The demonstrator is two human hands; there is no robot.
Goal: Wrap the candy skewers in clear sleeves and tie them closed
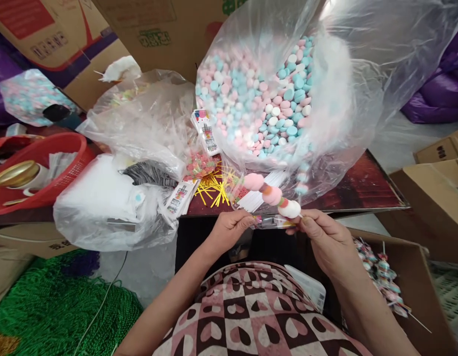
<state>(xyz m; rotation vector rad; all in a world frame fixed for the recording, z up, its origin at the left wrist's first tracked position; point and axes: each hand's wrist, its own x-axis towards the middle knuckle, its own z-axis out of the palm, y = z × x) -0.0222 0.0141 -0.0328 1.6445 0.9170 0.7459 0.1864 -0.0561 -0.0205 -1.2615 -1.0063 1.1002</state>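
Note:
My left hand and my right hand are both pinched in front of me over the low dark red table. Between them is a skewer of pink and white marshmallow sweets and a small clear wrapper. The right hand grips the skewer's end by the white sweet; the left pinches the wrapper's other end. Right behind stands a big clear bag of pink, blue and white marshmallow sweets. Yellow twist ties and white sticks lie on the table.
Crumpled clear bags and a white bag sit at the left, with a red basket beyond. A cardboard box with wrapped skewers is at my right. Green mesh lies lower left. Cartons stand behind.

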